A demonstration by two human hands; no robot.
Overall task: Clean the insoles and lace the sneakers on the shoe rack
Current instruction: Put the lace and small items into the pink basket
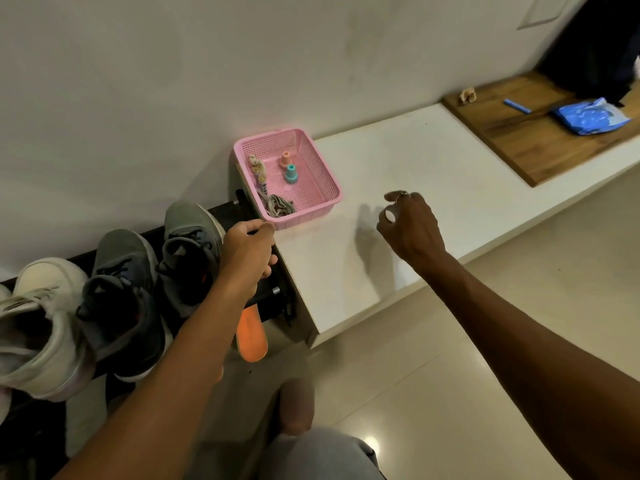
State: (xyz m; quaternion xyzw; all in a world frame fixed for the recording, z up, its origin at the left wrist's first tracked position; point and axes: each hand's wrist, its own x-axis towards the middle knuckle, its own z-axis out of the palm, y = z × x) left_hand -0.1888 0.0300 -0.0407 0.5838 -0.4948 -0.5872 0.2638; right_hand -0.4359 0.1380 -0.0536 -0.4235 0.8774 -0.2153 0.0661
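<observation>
Nearest the lens is my knee (pixel 296 407). Beyond it, below and left of the pink basket (pixel 323 168), my left hand (pixel 247 251) has its fingers curled round what I take to be the top end of the orange insole (pixel 251 336), which hangs down beside the shoe rack (pixel 277 299). Right of the basket, my right hand (pixel 408 223) hovers over the white worktop (pixel 398 150), fingers loosely bent, holding nothing. Grey sneakers (pixel 188 251) stand on the rack left of the basket; a bundle of laces (pixel 278 206) lies inside it. Judged stage: early, with one insole out, no cleaning evident, and lacing not yet begun.
</observation>
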